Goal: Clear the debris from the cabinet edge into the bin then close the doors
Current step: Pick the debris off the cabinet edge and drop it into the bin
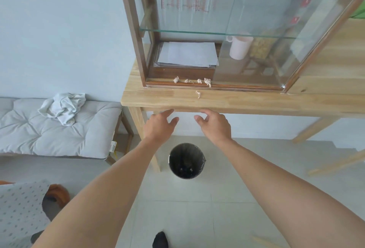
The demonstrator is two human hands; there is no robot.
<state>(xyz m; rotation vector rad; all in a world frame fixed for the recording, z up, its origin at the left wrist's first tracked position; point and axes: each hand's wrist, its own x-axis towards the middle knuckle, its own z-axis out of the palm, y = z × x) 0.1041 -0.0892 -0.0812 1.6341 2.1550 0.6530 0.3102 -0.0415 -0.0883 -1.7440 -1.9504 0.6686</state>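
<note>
Left hand (159,124), right hand (214,124): fingers spreading apart, holding nothing, hovering below desk (256,102) edge; debris (198,81) lying on cabinet edge.

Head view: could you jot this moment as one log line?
left hand open, empty | right hand open, empty | debris on cabinet edge | bin below | glass door open

Bare arms, no sleeves in sight

Left hand (158,124) and right hand (215,124) both ungloved; no rings, watch or bands visible on fingers or wrists; forearms uncovered right down to the frame's lower edge; nails short as far as can be told; a dark shoe tip (160,239) shows below, between the arms; clothing otherwise unseen.
</note>
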